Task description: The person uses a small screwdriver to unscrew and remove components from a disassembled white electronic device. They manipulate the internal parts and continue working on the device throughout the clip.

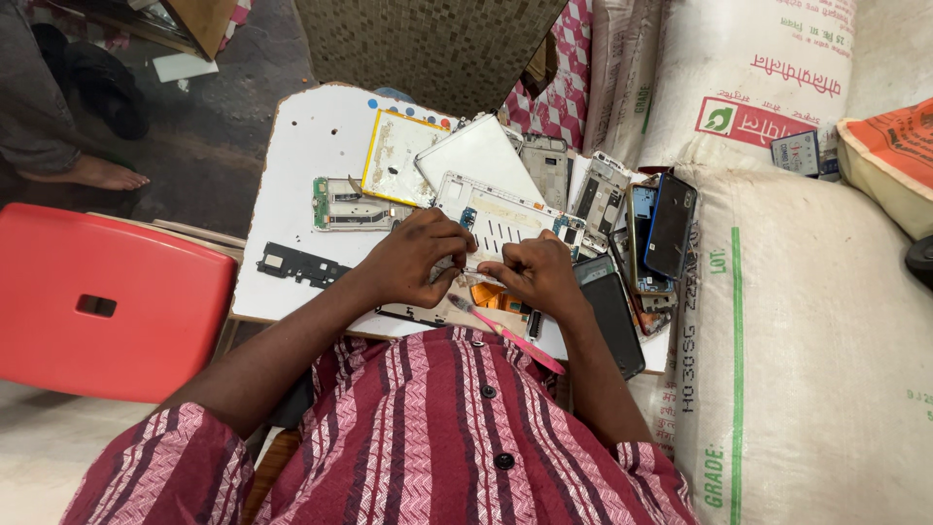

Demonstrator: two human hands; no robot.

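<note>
Both hands are bunched up over a stripped phone frame (505, 226) in the middle of the little white table (301, 146). The left hand (413, 261) is curled, fingertips pinched down on the near edge of the frame, looks like it's either steadying it or pinching some tiny part there, too small to tell which. The right hand (537, 275) is closed in a loose fist right beside it, knuckles up, also pressing at the same edge. Whether it's actually holding something between the fingers I can't tell, they're tucked under.

A pink toothbrush (505, 333) lies just below the hands, at the table's near edge, not held by either one.

My read: this is the picking-apart stage, working a small piece off the frame by fingertip. The next bit probably calls for a steady pinch and a slow pull, since the frame looks thin and could flex.

Around that, it's phone guts everywhere: a yellow-rimmed panel (393, 156) and a white back cover (478, 156) further up, a black strip part (296, 264) off to the left, a dark phone (614, 316) by the right wrist, more phones (661, 228) stacked to the right against a big white sack (807, 369). A red plastic stool (107, 301) stands on the left.
</note>
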